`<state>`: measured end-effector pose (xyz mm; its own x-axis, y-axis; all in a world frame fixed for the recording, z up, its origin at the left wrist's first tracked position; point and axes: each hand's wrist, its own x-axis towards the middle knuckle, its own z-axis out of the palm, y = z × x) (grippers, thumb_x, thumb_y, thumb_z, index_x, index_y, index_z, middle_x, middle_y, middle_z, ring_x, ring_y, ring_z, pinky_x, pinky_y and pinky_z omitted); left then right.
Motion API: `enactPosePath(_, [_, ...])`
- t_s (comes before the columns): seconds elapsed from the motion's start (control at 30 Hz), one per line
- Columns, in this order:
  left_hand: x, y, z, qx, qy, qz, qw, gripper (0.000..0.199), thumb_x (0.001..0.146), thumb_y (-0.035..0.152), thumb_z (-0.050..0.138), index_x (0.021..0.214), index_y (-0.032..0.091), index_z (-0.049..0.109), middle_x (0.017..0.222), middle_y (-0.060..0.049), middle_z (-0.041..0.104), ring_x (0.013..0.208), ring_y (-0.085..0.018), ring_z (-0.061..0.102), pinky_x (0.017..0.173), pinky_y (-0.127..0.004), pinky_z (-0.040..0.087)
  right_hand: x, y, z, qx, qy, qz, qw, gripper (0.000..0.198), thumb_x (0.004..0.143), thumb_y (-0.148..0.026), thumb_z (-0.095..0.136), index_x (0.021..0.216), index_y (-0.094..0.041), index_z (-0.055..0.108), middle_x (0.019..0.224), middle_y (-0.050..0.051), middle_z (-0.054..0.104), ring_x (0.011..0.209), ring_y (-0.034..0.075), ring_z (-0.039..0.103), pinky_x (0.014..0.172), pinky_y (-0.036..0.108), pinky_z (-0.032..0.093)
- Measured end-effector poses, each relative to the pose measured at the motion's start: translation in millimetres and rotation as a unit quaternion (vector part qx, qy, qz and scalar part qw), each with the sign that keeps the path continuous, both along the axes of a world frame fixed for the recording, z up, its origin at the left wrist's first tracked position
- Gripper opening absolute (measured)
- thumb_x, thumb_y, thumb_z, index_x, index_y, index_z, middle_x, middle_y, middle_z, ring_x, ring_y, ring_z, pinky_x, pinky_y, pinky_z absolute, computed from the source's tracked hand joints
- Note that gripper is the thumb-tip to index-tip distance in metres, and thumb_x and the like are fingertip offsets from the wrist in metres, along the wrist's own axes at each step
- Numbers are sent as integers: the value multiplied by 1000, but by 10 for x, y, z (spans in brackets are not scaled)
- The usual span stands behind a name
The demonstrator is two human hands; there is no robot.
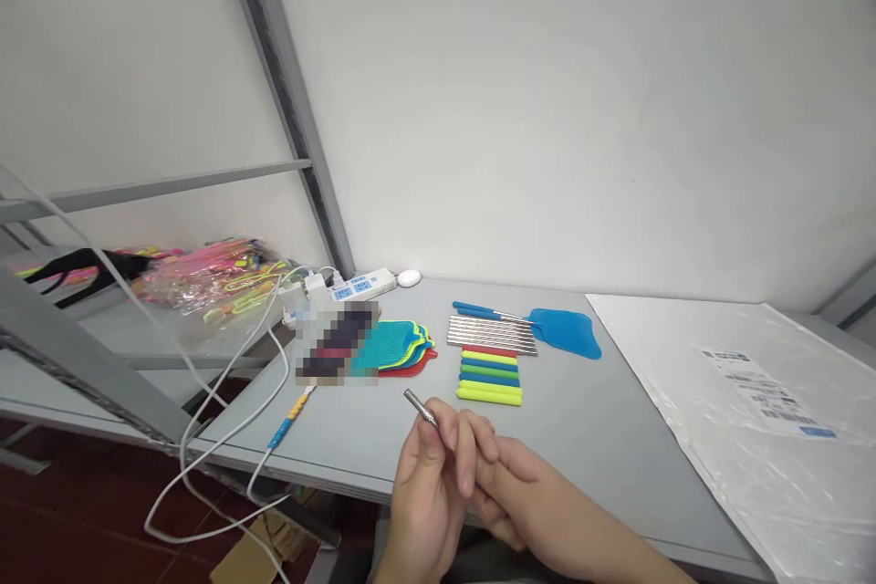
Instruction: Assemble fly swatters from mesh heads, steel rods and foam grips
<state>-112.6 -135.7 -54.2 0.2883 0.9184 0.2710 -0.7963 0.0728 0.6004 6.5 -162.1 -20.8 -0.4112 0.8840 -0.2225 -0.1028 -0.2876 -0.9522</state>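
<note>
Close in front of me, my left hand (425, 488) is closed around a short metal rod (419, 405), whose bare tip points up and away to the left. My right hand (503, 472) presses against it with its fingers closed on the rod's lower part, which the fingers hide. Beyond my hands lies a row of coloured handle sleeves (489, 377) in red, yellow, green and blue. Behind these, several silver rods (491, 336) lie side by side. A whole blue fly swatter (565, 331) rests at the back. To the left are stacked mesh swatter heads (393, 347).
A power strip (366, 285) and a round white object (409, 277) stand near the wall. White cables (274, 342) hang over the left edge. A blurred-out item (337, 347) lies by the heads. A white plastic package (725, 420) covers the right side. Bagged colourful goods (219, 278) lie beyond the metal frame.
</note>
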Motion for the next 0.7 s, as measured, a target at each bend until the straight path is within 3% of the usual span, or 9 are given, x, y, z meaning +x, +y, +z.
enactPosePath(0.07, [11, -1, -3, -36, -13, 30, 999, 34, 100, 40, 35, 78, 21, 52, 52, 3, 39, 73, -16, 51, 89, -34, 43, -33, 6, 49, 123, -106, -39, 986, 36, 97, -51, 43, 89, -19, 58, 79, 0, 59, 75, 12, 55, 69, 22, 41])
enactPosePath(0.13, [8, -25, 24, -54, -19, 55, 997, 34, 100, 41, 36, 77, 21, 52, 54, 3, 39, 75, -15, 51, 91, -33, 43, -57, 6, 109, 214, -183, -28, 959, 31, 101, -39, 36, 93, -21, 60, 99, 4, 65, 95, 16, 59, 82, 25, 40])
enactPosePath(0.27, [-18, -123, 159, -39, -36, 91, 994, 31, 96, 43, 46, 75, 21, 52, 53, 4, 35, 71, -15, 49, 95, -35, 42, -126, -5, 197, 257, -354, 27, 899, 22, 99, -28, 36, 98, -24, 57, 95, 3, 70, 77, 18, 65, 64, 25, 39])
enactPosePath(0.4, [13, -148, 232, -73, -63, 110, 989, 29, 94, 43, 49, 76, 21, 52, 61, 3, 42, 73, -14, 50, 89, -33, 45, -202, -7, 168, 279, -547, 35, 789, 18, 96, -26, 38, 99, -21, 55, 90, 8, 71, 66, 21, 65, 50, 28, 26])
enactPosePath(0.47, [59, -98, 206, -85, -63, 103, 989, 28, 95, 43, 49, 78, 21, 53, 65, 2, 46, 75, -14, 52, 85, -32, 46, -172, 4, 132, 281, -590, 34, 756, 17, 93, -20, 39, 100, -21, 55, 90, 8, 71, 67, 22, 66, 50, 28, 25])
enactPosePath(0.6, [169, 40, 100, -68, 36, 62, 995, 28, 94, 43, 52, 87, 18, 61, 87, -5, 60, 89, -18, 56, 86, -33, 45, 145, 46, 142, 254, -565, -29, 784, 20, 97, -28, 37, 104, -23, 55, 95, 7, 72, 76, 23, 68, 57, 27, 33])
enactPosePath(0.7, [242, 76, 80, -79, 147, 49, 985, 35, 94, 44, 51, 121, 22, 58, 127, -13, 55, 107, -24, 56, 87, -37, 45, 528, 65, 235, 234, -568, -50, 788, 27, 100, -34, 31, 92, -22, 54, 89, 8, 71, 74, 23, 64, 61, 29, 36])
